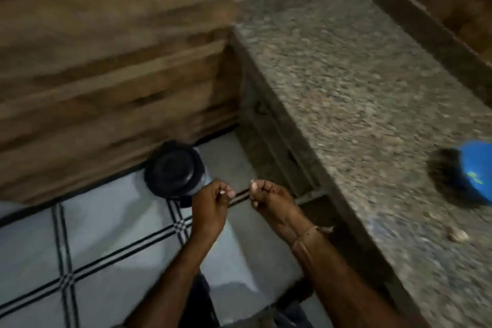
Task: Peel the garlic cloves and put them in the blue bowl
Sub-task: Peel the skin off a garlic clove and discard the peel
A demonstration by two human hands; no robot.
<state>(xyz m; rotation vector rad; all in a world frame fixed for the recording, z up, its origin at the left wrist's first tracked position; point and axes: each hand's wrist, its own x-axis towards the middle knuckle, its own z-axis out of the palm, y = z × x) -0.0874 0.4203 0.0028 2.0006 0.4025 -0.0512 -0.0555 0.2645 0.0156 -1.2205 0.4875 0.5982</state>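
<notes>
Pinching a small pale scrap apiece and held apart, the left hand and right hand have the round blue plastic bowl well rightward on the speckled stone worktop, nearer the right.

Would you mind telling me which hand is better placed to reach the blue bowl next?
Probably the right hand: it is closer to the counter, and the blue bowl sits at that side.

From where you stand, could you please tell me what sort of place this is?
Most likely a home kitchen, though the picture is blurred: a speckled stone counter with a raised rim, a blue bowl on it, and a tiled floor beside a wooden plank wall.
</notes>
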